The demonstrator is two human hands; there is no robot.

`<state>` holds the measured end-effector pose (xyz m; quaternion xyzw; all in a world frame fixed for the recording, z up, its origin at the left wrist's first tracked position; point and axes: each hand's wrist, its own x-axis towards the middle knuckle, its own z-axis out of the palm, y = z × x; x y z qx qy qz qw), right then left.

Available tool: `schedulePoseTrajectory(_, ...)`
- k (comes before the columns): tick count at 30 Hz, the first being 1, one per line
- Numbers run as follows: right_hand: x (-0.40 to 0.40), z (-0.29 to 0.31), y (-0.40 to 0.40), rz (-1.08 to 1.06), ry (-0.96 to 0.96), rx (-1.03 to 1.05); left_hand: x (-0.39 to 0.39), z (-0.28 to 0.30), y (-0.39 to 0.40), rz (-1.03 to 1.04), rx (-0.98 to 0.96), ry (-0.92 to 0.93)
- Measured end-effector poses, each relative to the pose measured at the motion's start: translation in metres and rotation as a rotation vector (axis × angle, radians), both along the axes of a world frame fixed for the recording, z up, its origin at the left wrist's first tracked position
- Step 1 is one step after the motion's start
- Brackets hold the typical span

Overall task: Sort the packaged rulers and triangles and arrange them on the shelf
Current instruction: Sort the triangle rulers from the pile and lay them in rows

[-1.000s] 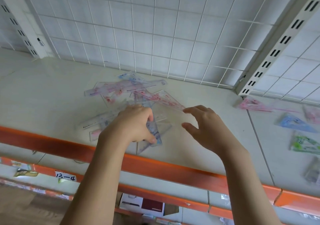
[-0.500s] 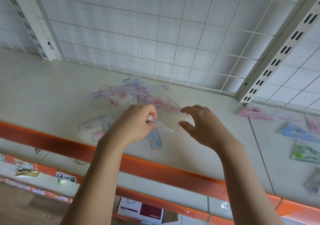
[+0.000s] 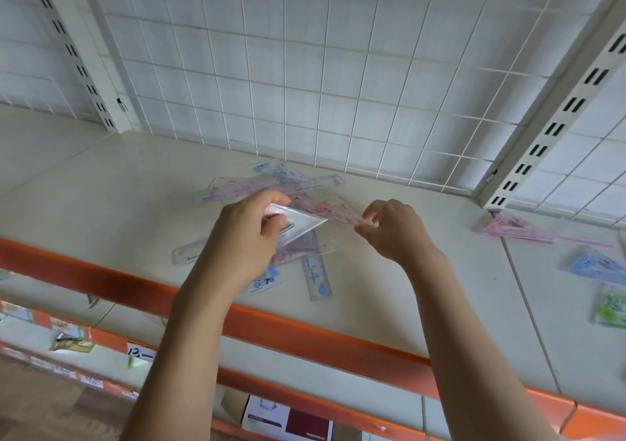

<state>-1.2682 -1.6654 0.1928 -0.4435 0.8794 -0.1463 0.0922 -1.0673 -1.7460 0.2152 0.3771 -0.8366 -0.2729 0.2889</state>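
Observation:
A loose pile of packaged rulers and triangles (image 3: pixel 271 183) lies on the white shelf (image 3: pixel 101 203), in pink, blue and clear plastic. My left hand (image 3: pixel 247 237) grips a clear packaged triangle (image 3: pixel 298 223), lifted just above the pile. My right hand (image 3: pixel 393 230) pinches the tip of a pink-printed packaged triangle (image 3: pixel 335 212) at the pile's right side. A blue ruler (image 3: pixel 316 276) and a pack marked "CUTE" (image 3: pixel 264 283) lie below my hands near the shelf front.
On the neighbouring shelf section to the right lie a pink triangle (image 3: pixel 511 230), a blue triangle (image 3: pixel 596 264) and a green pack (image 3: pixel 609 308). A wire grid backs the shelf (image 3: pixel 305 84). An orange rail (image 3: pixel 305 335) edges the front; a box (image 3: pixel 288 420) sits below.
My left hand has lifted the clear triangle up off the pile. My right hand went from open fingers to pinching the pink triangle's tip. The camera has tilted slightly.

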Motion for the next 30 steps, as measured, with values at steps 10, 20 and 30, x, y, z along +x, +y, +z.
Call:
schedulePoseTrajectory(10,0.006,0.002,0.011,-0.110,-0.205,-0.015,-0.011,-0.001,0.011,-0.024,0.006,0.112)
schedulePoseTrajectory(20,0.013,0.020,0.064,-0.084,-0.208,-0.037,-0.021,-0.001,0.024,-0.050,0.227,0.363)
schedulePoseTrajectory(30,0.004,0.035,0.172,-0.245,-0.136,-0.031,-0.066,-0.001,0.085,-0.231,0.194,0.281)
